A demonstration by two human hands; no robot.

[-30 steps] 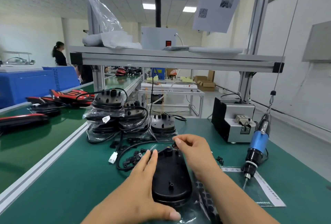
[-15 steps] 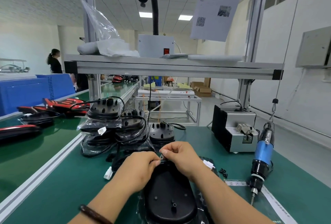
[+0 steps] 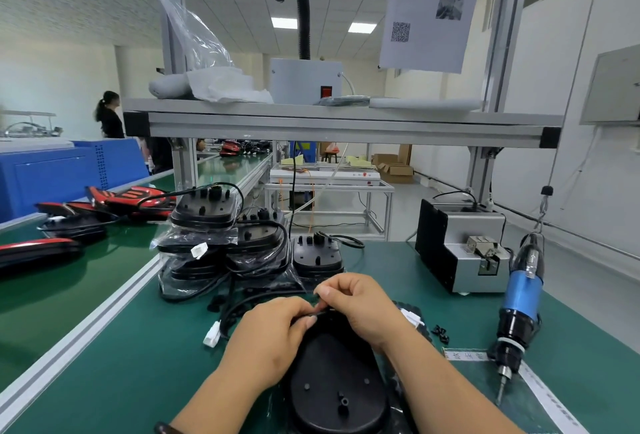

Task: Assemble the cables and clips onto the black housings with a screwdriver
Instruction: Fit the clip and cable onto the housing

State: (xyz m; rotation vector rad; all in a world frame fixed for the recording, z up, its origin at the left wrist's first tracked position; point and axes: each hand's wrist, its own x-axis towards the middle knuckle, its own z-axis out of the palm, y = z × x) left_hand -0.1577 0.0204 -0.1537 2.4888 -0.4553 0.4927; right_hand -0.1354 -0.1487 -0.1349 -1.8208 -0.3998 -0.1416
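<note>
The left hand [image 3: 273,336], flat beside the black oval plastic housing [image 3: 336,388] a second ago, now meets the right hand [image 3: 360,305] at the housing's far end on the near green mat [image 3: 138,381], both pinching what seems the thin black cable [image 3: 227,317], so screwing comes later.

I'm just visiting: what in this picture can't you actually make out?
Head view:
What is pinched at the far end of the black housing: covered by the left hand and right hand.
The housing's near end: cut off by the bottom edge.
Text on the hanging sheet: blurred.
Too small to identify: the small black parts beside the right wrist.
</note>
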